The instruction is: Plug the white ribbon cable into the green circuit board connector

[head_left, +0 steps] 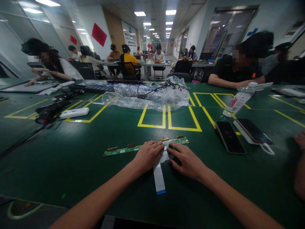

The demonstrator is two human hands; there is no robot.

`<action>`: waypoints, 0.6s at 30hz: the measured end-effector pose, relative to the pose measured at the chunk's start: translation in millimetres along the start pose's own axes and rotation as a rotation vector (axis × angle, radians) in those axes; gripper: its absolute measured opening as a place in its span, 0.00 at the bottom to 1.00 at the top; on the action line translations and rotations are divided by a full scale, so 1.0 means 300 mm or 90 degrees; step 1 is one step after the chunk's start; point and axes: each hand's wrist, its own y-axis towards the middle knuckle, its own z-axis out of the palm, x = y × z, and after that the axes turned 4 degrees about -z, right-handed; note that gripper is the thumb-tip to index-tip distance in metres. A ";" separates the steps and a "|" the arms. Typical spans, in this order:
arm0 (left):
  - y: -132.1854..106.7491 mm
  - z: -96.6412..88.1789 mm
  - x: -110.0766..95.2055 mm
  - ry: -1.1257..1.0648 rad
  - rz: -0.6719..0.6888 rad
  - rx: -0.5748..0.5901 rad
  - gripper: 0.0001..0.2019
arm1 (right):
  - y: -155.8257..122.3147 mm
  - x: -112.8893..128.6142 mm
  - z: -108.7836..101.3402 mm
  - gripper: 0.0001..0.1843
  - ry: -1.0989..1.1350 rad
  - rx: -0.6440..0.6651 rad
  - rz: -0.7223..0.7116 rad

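A long, narrow green circuit board (128, 149) lies slightly slanted on the table, with several brownish tabs along its far edge. A white flat ribbon cable (159, 178) runs from it towards me, ending in a blue tip. My left hand (149, 155) is closed, palm down, its fingertips on the cable where it meets the board; its thumb is hidden. From the other side my right hand (187, 159) pinches at the same spot, with fingers bent and thumb beside the cable. Both hands cover the joint between cable and board, so I cannot tell whether the cable is seated.
Crumpled clear plastic wrap (147, 97) with black cables lies farther back. At right are two phones (230, 137) (254, 131) and a tilted-looking bottle (238, 100). A white device (75, 113) lies at left. Yellow tape (184, 128) marks the green tabletop (95, 181). Other people sit around.
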 end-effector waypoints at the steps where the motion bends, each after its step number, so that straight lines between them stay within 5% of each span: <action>1: -0.013 -0.003 -0.003 0.010 -0.006 0.006 0.19 | -0.001 0.005 -0.004 0.27 0.004 -0.005 -0.009; 6: -0.098 -0.009 0.002 0.079 -0.068 0.038 0.24 | -0.013 0.038 -0.035 0.25 0.005 -0.031 -0.056; 10: -0.189 -0.038 0.075 0.124 -0.158 0.050 0.25 | -0.027 0.028 -0.045 0.23 0.018 -0.059 -0.057; 18: -0.532 -0.162 0.485 0.190 -0.450 0.020 0.32 | -0.027 -0.010 -0.034 0.22 0.029 -0.051 -0.039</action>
